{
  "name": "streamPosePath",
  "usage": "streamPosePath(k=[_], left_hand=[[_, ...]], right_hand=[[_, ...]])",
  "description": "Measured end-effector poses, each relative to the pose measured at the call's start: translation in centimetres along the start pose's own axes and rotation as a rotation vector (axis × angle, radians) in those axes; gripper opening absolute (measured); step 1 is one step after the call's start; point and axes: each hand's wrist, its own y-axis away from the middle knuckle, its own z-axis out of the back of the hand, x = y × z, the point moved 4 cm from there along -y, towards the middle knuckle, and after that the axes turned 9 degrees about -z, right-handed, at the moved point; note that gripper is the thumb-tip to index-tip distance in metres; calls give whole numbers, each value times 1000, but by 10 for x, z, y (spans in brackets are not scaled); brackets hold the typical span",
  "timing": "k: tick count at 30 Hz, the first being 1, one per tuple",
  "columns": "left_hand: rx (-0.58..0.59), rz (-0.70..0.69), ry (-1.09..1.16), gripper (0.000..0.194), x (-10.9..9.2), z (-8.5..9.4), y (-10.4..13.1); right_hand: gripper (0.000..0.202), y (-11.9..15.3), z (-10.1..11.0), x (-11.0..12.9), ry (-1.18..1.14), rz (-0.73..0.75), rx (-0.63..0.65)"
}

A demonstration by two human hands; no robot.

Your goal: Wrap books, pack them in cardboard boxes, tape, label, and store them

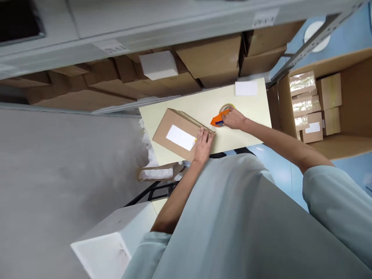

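Toward eight o'clock on the pale tabletop [255,109] lay the labelled carton [166,128], the left hand [202,148] laid unclenched over its four o'clock end, seemingly to steady it. Toward three, apart from the left, the right hand [232,118] was closed round an orange tape dispenser [216,119], nose angled cartonward, presumably for control. White slip [246,88] at two, likely kept clear.

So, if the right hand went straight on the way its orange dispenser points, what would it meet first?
The orange dispenser in the right hand would probably meet the cardboard box first, near the left hand's fingertips. It might pass just above; depth is unclear here.
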Motion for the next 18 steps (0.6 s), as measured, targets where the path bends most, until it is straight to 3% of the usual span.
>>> streamPosePath(k=[4,10,15,18], left_hand=[[12,-75,-21,47,12,11,-3],[83,-189,-64,48,49,42,4],[143,-290,-7,49,64,59,23],[90,-355,-15,42,60,77,20]], right_hand=[[28,8,13,44,187,-190,139],[30,2,28,99,223,-499,152],[32,4,64,106,126,-734,54],[41,18,98,109,28,-776,-64]])
